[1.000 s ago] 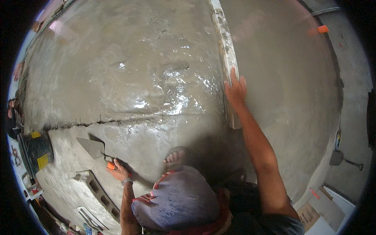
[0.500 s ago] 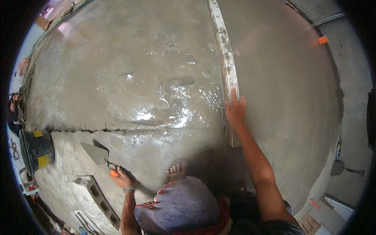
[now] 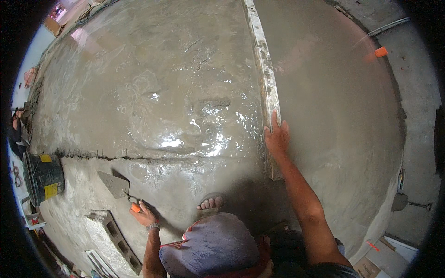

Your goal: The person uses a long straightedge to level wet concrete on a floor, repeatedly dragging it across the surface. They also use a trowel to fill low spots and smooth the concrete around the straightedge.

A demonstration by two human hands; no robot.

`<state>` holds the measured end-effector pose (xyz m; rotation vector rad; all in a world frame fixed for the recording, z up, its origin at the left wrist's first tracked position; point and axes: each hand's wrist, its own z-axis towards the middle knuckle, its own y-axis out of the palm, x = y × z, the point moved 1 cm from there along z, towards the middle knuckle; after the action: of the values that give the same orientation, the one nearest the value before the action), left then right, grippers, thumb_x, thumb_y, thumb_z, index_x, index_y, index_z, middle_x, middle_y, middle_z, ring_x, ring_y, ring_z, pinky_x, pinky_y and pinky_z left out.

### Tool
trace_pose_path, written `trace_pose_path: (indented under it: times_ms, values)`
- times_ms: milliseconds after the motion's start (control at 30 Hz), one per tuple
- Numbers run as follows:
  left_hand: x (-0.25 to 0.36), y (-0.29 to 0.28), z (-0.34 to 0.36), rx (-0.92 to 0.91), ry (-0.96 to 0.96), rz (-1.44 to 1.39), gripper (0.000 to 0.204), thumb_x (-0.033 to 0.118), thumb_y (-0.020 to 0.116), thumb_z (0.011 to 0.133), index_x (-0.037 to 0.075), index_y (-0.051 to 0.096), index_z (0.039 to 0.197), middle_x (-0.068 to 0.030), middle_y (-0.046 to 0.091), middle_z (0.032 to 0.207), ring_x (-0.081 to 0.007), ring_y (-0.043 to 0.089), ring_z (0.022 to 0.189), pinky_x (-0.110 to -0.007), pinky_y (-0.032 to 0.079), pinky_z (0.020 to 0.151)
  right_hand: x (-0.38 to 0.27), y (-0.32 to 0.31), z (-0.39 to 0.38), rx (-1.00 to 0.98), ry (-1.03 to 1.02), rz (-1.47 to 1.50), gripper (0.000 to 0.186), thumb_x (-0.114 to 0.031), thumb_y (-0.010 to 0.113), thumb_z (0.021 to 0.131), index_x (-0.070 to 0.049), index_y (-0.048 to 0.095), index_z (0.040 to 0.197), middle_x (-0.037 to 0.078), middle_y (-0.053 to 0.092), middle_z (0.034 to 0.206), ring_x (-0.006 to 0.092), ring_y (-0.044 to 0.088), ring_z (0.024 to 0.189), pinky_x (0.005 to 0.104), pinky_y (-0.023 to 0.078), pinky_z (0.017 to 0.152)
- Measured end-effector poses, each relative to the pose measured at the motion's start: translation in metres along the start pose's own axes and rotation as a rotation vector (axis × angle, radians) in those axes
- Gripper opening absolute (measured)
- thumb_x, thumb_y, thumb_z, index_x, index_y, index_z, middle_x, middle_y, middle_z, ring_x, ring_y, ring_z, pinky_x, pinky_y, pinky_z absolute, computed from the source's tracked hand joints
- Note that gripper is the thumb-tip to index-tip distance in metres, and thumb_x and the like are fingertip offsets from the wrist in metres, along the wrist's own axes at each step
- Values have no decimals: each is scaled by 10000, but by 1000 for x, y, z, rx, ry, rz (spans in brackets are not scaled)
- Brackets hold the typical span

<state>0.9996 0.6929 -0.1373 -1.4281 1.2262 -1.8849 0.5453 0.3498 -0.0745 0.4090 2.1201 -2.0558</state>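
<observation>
My left hand (image 3: 144, 216) is closed round the orange handle of a pointed trowel (image 3: 113, 184), whose grey blade points up and left just over the hardened floor strip. On the right, my right hand (image 3: 277, 138) grips the near part of a long, mortar-smeared straightedge (image 3: 265, 67), its index finger stretched along the top. The straightedge runs away from me across wet grey mortar (image 3: 139, 60). To its left the surface is rough, with shiny puddles and dents; to its right it looks smooth. My bare foot (image 3: 211, 202) shows between my hands.
A black bucket (image 3: 42, 178) with yellow patches stands at the left. Nearer lies a concrete hollow block (image 3: 113, 238). Short rods poke up along the slab joint (image 3: 97, 155). A shovel (image 3: 408, 203) lies far right, and a person (image 3: 17, 134) is at the far left.
The whole view has shifted slightly. My right hand and the straightedge appear a little nearer to me; my left hand keeps the trowel in nearly the same place.
</observation>
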Motion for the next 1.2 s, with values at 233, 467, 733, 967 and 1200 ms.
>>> trace_pose_path:
  times_ms: [233, 467, 733, 967, 1200]
  values:
    - [12, 1, -3, 8, 39, 43, 467, 399, 596, 900, -13, 465, 1077, -200, 559, 942, -370, 543, 854, -434, 429, 789, 4, 8, 24, 101, -42, 27, 768, -202, 638, 827, -218, 239, 1483, 259, 503, 1008, 442, 522, 944, 504, 432, 841]
    - [2, -4, 1, 4, 21, 41, 449, 382, 596, 905, -14, 467, 1071, -197, 551, 942, -350, 535, 852, -420, 428, 792, -4, 8, 1, 19, 7, 3, 742, -198, 631, 834, -210, 258, 1476, 254, 489, 1015, 430, 517, 941, 482, 439, 817]
    - [0, 3, 0, 3, 63, 1, 443, 374, 603, 903, -18, 470, 1058, -190, 551, 944, -342, 535, 851, -420, 428, 789, -3, 17, 18, 106, -39, -31, 736, -221, 628, 840, -246, 257, 1476, 277, 501, 1068, 427, 522, 985, 489, 427, 860]
    - [-2, 3, 2, -15, 29, 34, 445, 383, 608, 898, -12, 473, 1052, -187, 566, 925, -353, 552, 822, -434, 436, 748, -7, 14, 18, 96, -42, 22, 742, -219, 636, 830, -239, 269, 1474, 232, 500, 997, 396, 515, 955, 485, 423, 834]
    - [-4, 3, 2, 9, 47, 29, 480, 424, 608, 887, 3, 463, 1066, -180, 583, 915, -357, 562, 813, -440, 440, 733, -9, 20, 13, 86, -41, 8, 734, -212, 632, 825, -230, 281, 1469, 221, 490, 963, 400, 512, 925, 498, 414, 823]
